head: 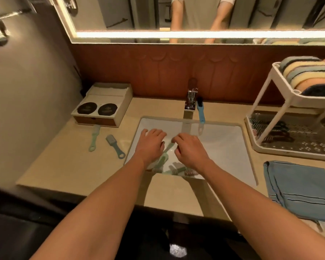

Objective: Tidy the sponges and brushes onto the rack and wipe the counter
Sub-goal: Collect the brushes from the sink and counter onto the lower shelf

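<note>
A beige stone vanity counter (68, 166) runs under a lit mirror (195, 12), with a white sink (223, 147) sunk into it and a chrome faucet (190, 99) behind the basin.

From the head camera, both hands are down in the basin. The left hand (152, 143) lies palm down with relaxed, spread fingers and grips nothing that shows. The right hand (189, 149) has its fingers curled at the handle of a green brush (169, 147) that slants between the two hands. Whether the pinch is closed I cannot tell.

More brushes (178, 169) lie at the near wall of the sink, partly under the forearms.

The step in hand looks like gathering brushes out of the sink. The next move would call for a firm hold on the slim handle, then a carry to the right.

The white two-tier rack (261, 102) stands at the right end of the counter. Its top tier holds a row of striped sponges (308, 76). Its lower tray holds several dark brushes (276, 132).

Not yet on the rack are a pale green brush (94, 137) and a grey-blue brush (114, 145) on the left of the counter, and a blue brush (200, 111) just beside the faucet.

A folded blue cloth (304, 188) waits near the rack, likely for the wiping. A box (103, 104) with two dark discs sits at the back left.
</note>
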Tool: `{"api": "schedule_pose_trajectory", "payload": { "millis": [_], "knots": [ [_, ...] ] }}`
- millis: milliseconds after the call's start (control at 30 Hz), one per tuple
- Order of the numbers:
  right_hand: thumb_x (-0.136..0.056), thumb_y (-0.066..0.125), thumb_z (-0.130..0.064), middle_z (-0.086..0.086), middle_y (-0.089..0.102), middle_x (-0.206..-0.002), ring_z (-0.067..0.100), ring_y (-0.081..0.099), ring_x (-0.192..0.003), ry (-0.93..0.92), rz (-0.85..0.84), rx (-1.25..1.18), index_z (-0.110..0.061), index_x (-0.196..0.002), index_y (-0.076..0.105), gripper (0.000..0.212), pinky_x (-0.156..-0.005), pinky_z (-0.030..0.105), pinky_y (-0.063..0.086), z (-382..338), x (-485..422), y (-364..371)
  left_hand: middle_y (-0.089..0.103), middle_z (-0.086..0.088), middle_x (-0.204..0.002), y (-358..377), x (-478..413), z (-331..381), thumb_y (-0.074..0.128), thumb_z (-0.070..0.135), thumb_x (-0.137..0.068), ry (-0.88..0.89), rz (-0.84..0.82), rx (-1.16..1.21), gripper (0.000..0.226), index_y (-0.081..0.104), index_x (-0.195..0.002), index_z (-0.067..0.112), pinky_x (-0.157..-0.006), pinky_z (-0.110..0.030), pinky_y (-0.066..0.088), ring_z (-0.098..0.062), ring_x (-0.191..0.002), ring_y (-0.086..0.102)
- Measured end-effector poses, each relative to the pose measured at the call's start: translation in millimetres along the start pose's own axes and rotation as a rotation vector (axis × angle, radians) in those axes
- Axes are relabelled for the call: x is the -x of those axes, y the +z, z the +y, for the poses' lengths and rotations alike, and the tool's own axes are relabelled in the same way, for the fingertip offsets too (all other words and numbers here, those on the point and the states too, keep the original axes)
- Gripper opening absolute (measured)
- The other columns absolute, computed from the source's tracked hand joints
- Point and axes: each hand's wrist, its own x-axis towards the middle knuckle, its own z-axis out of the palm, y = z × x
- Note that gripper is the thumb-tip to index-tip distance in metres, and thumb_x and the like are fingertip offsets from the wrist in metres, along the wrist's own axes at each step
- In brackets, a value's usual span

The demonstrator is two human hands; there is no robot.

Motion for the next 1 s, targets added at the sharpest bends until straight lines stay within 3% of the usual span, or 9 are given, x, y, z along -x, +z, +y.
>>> {"api": "schedule_pose_trajectory", "payload": {
  "millis": [133,533,700,800,1000],
  "knots": [
    [-0.092,0.054,-0.019,0.004,0.061,-0.126,0.026,0.057,-0.112,-0.071,-0.035,-0.021,-0.019,-0.129,0.062,0.038,-0.097,0.042,0.043,-35,-23,17,0.057,0.003,-0.136,-4,17,-41,0.052,0.027,-0.098,-0.015,0.053,-0.027,0.035,0.058,-0.132,0.023,-0.111,-0.040,0.025,-0.019,-0.133,0.045],
    [-0.095,0.049,-0.024,0.004,0.060,-0.129,0.028,0.055,-0.112,-0.246,-0.117,-0.057,-0.018,-0.131,0.059,0.038,-0.092,0.040,0.040,-105,-88,53,0.050,0.000,-0.146,5,47,-146,0.045,0.030,-0.104,-0.182,-0.014,-0.075,0.036,0.052,-0.138,0.023,-0.117,-0.044,0.025,-0.021,-0.137,0.041],
    [-0.099,0.047,-0.029,0.003,0.056,-0.137,0.026,0.052,-0.117,-0.270,-0.185,-0.092,-0.021,-0.139,0.054,0.041,-0.098,0.039,0.042,-130,-117,73,0.030,-0.002,-0.162,9,52,-184,0.053,0.021,-0.100,-0.319,-0.105,-0.062,0.048,0.041,-0.146,0.025,-0.123,-0.050,0.016,-0.023,-0.151,0.022],
    [-0.099,0.047,-0.031,0.006,0.056,-0.134,0.026,0.052,-0.110,-0.295,-0.221,-0.064,-0.019,-0.141,0.051,0.044,-0.093,0.040,0.046,-147,-130,86,0.018,-0.002,-0.167,10,52,-206,0.061,0.017,-0.097,-0.407,-0.161,-0.053,0.062,0.034,-0.152,0.026,-0.123,-0.051,0.014,-0.024,-0.154,0.013],
    [-0.099,0.048,-0.031,0.012,0.050,-0.134,0.029,0.050,-0.112,-0.275,-0.248,-0.130,-0.019,-0.150,0.038,0.053,-0.092,0.039,0.046,-173,-154,107,-0.003,-0.004,-0.170,16,43,-240,0.067,0.007,-0.088,-0.409,-0.228,-0.044,0.082,0.026,-0.156,0.028,-0.122,-0.051,0.018,-0.028,-0.156,0.003]
  ]
}}
